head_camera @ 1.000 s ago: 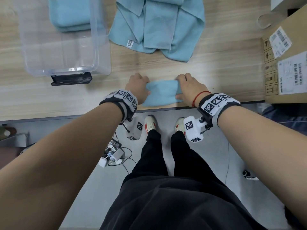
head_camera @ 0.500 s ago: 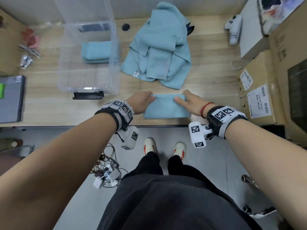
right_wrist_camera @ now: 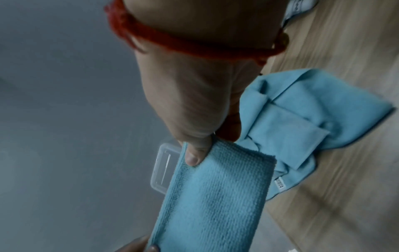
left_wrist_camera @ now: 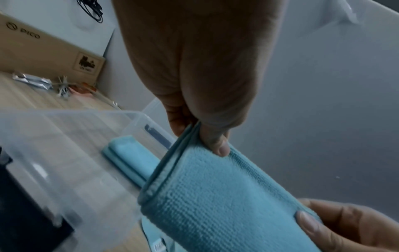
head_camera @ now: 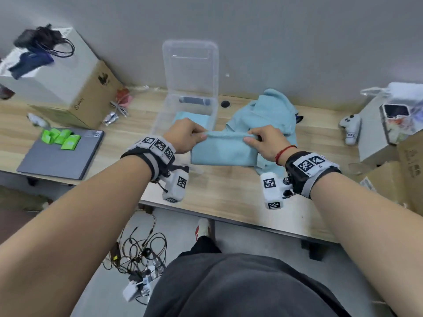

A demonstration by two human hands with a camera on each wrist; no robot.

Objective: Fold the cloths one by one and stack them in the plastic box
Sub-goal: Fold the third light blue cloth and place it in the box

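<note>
Folded blue cloth [head_camera: 223, 152] held up above the table

It hangs flat, layered edges uppermost; more folded cloths [head_camera: 191, 118] lie inside the clear plastic box [head_camera: 160, 121], beside the unfolded pile [head_camera: 270, 110].

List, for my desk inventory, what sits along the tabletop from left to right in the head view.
Grey laptop with green packets → cardboard box → plastic box → folded cloth held up between left hand and right hand → pile of unfolded cloths → white controller.
</note>
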